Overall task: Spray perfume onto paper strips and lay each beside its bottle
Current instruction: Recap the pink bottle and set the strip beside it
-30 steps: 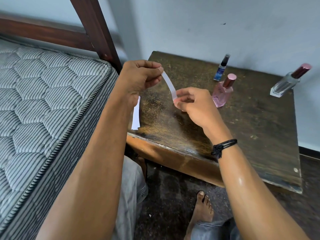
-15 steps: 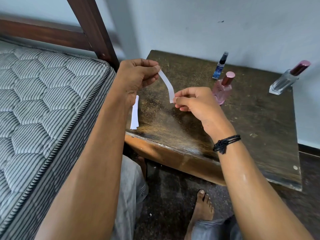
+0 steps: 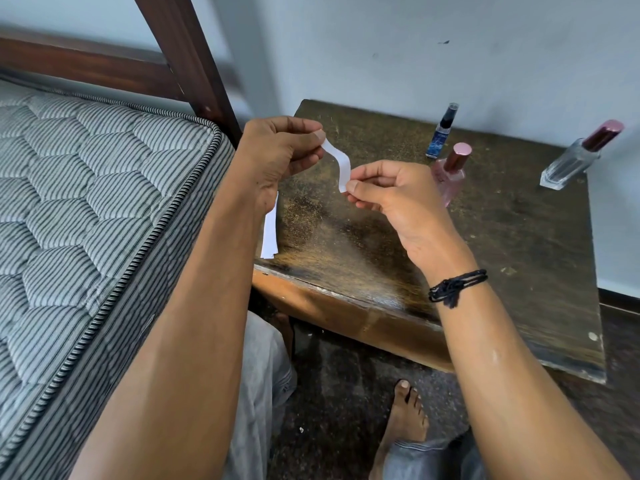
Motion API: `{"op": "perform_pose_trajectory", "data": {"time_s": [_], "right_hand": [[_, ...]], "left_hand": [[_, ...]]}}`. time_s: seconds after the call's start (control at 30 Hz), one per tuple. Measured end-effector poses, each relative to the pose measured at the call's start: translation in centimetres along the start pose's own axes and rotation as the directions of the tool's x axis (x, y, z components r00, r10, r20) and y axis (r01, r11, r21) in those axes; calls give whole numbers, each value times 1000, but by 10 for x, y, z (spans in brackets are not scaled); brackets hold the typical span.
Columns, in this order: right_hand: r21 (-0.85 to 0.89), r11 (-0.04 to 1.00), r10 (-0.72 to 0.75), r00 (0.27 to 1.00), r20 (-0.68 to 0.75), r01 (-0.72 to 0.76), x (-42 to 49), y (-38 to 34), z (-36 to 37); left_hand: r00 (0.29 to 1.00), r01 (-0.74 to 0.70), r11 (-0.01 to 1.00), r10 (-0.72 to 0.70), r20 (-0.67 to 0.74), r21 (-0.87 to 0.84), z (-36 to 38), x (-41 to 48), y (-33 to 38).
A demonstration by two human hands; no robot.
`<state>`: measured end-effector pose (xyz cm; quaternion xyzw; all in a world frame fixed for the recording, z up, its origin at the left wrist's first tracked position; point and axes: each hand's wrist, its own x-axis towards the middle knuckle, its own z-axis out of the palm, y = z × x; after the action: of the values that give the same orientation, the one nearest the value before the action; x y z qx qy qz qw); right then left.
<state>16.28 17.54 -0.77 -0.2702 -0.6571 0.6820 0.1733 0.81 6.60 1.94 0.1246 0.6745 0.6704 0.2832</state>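
1. Pinching a thin white paper strip (image 3: 337, 160) at both ends: my left hand (image 3: 280, 157) grips its top and my right hand (image 3: 391, 192) its bottom, above the worn dark wooden bench (image 3: 381, 244).
2. Spare white strips (image 3: 270, 233) hang beneath my left hand, which holds them too.
3. I judge I'm singling out one strip. Nothing looks sprayed yet.
4. Next, my right hand must let go and take the pink glass bottle with rose cap (image 3: 450, 174) just behind it.
5. The slim blue bottle (image 3: 441, 133) stands by the wall and the clear glass bottle with dark red cap (image 3: 575, 161) sits near the far right corner, so I should reach carefully. The bench's front half gives laying room, while the striped quilted mattress (image 3: 86, 202) hems in my left arm.
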Motion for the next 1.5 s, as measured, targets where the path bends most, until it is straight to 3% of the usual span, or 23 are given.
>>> {"op": "perform_pose_trajectory", "data": {"time_s": [1.0,1.33,1.5], "right_hand": [[123,970,-193,972,-137,209,1,-9,-7],[-148,988,38,997,-63,-47,4,-4,-14],[-182,974,132,991,-15,-133,3,-4,-10]], "left_hand": [[997,-22,992,12,77,128,15,-7,-3],[990,-130,984,135,30,-121,16,-8,2],[975,-217,969,221,25,-114,17,-7,3]]}}
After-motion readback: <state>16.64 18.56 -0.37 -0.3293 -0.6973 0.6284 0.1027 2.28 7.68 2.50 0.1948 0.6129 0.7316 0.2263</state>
